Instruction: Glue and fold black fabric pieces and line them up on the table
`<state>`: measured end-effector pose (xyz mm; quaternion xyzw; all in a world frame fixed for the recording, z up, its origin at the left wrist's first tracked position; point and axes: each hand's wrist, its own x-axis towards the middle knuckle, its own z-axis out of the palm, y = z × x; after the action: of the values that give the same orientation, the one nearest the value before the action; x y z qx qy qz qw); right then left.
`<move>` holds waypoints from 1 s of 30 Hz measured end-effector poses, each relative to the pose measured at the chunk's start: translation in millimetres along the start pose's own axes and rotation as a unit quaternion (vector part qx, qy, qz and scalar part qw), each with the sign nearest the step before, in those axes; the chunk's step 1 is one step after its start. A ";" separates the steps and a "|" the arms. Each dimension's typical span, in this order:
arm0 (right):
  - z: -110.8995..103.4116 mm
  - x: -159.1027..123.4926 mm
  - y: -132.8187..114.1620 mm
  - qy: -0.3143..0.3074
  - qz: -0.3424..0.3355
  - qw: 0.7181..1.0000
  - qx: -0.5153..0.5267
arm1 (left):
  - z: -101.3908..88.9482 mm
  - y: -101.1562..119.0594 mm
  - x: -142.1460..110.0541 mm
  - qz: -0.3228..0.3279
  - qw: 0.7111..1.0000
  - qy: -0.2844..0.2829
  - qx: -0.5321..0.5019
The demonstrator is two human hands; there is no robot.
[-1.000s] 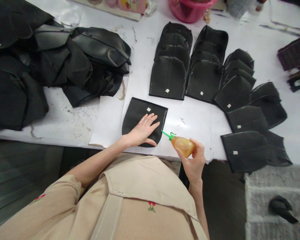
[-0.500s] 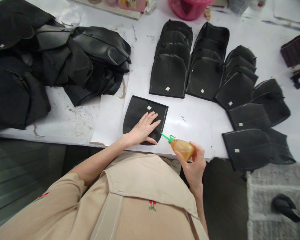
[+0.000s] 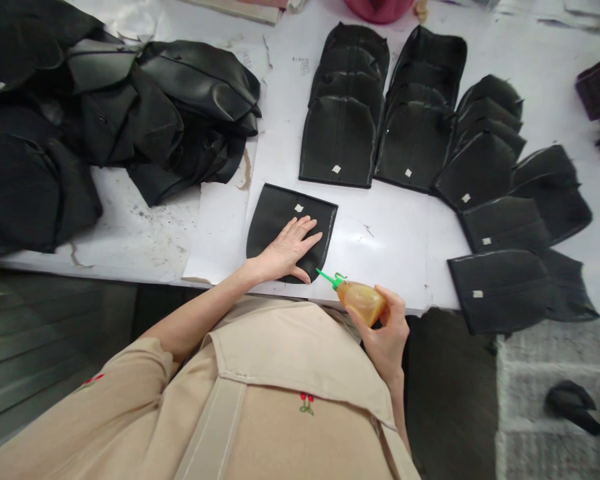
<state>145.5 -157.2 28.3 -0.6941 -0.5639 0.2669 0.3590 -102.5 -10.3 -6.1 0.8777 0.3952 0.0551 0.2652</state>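
A black leather-like piece (image 3: 275, 223) with one straight edge and one rounded end lies on the table in front of me, a small white tag near its straight edge. My left hand (image 3: 290, 247) rests flat on it, fingers spread. In my right hand (image 3: 387, 330) is a squeeze bottle (image 3: 363, 301) of amber liquid, probably glue, with a green nozzle. The nozzle tip points left and is at the piece's lower right edge, close to my left thumb. A thin shiny line runs along the piece's right edge.
Several similar black pieces (image 3: 337, 140) lie in overlapping rows at the back and right. A heap of black pieces (image 3: 115, 107) covers the table's left side. A pink basin (image 3: 379, 8) stands at the far edge. A black strip (image 3: 573, 403) lies on a grey surface at lower right.
The nozzle tip has moved slightly left and down along the edge of the piece, towards its rounded end. My left hand stays on the piece. The view has shifted a little.
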 end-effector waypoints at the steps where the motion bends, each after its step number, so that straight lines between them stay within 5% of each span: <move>1: -0.3 -0.5 0.0 0.001 -0.001 1.000 0.000 | -1.5 -0.6 0.1 0.002 1.000 -0.007 -0.002; 30: 2.4 -10.3 16.5 -0.024 0.133 0.982 0.132 | -1.6 -1.4 -1.3 -0.001 1.000 -0.009 0.005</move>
<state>151.1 -168.6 13.3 -0.7032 -0.4348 0.4005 0.3950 -104.8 -9.8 -5.4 0.8791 0.3943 0.0448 0.2642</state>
